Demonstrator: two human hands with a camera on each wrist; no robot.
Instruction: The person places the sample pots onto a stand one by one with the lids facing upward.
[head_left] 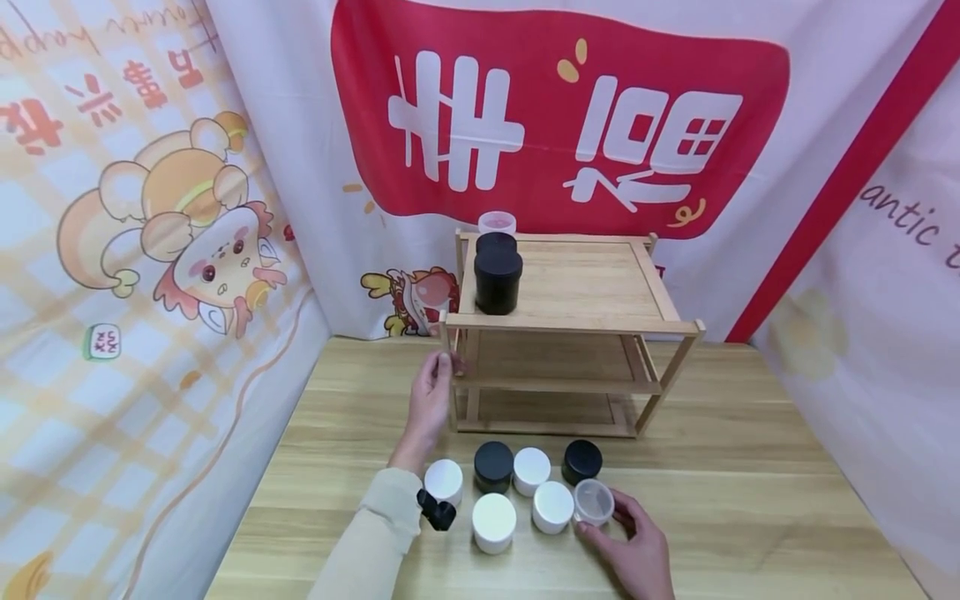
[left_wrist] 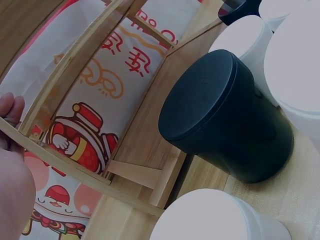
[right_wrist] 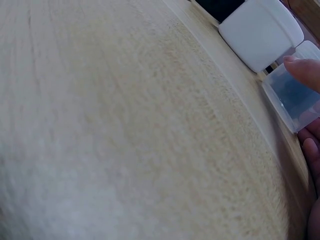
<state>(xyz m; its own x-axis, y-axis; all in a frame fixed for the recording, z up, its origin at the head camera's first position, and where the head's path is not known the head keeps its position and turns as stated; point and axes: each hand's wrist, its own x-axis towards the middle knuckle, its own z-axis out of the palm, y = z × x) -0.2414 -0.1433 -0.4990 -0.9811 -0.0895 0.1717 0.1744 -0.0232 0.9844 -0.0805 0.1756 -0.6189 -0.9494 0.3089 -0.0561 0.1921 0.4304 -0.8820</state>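
My left hand [head_left: 429, 400] grips the left front post of a small wooden shelf rack [head_left: 585, 323]; the left wrist view shows fingers [left_wrist: 12, 107] curled behind the post. With thumb and fingers on either side, my right hand [head_left: 633, 546] holds a translucent plastic jar [head_left: 593, 502] low at the table. Directly left of that jar is a white jar [head_left: 552, 507], and a black jar [head_left: 582, 461] stands just behind. Nearer the left arm are another black jar [left_wrist: 225, 117] and a white-lidded jar [head_left: 444, 481].
On the rack's top left stand black jars [head_left: 498, 282] in a row, with a clear jar [head_left: 497, 222] behind them. Two more white jars [head_left: 493, 522] stand on the wooden table [head_left: 750, 500]. Printed cloth [head_left: 285, 125] hangs at the back and both sides.
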